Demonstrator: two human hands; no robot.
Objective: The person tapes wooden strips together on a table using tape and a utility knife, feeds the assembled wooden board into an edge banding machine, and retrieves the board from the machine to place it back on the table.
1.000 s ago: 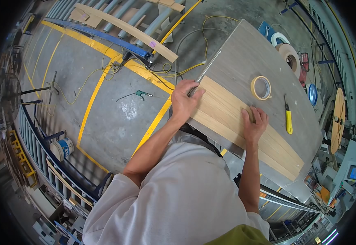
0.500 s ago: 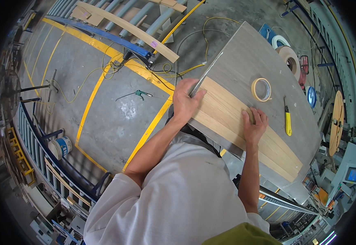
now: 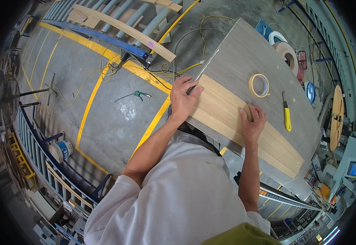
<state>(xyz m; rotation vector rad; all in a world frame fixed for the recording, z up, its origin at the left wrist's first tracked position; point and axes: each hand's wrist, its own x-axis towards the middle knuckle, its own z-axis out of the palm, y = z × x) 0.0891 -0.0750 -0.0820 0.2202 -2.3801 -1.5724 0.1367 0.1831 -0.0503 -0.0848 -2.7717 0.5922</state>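
Lengthwise, the wood strips [image 3: 221,99] run from centre to lower right, the part-open left hand [image 3: 181,100] at their upper end, the loosely spread right hand [image 3: 253,125] midway.

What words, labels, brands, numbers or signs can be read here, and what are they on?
No text can be read for certain.
Bucket: lettering on its blue and white label, too small and blurred to read.
Screen: its display is too small to read.
Tape roll: any print inside it is too small to read.
Long wooden strip: a purple mark, too blurred to tell whether it is writing.
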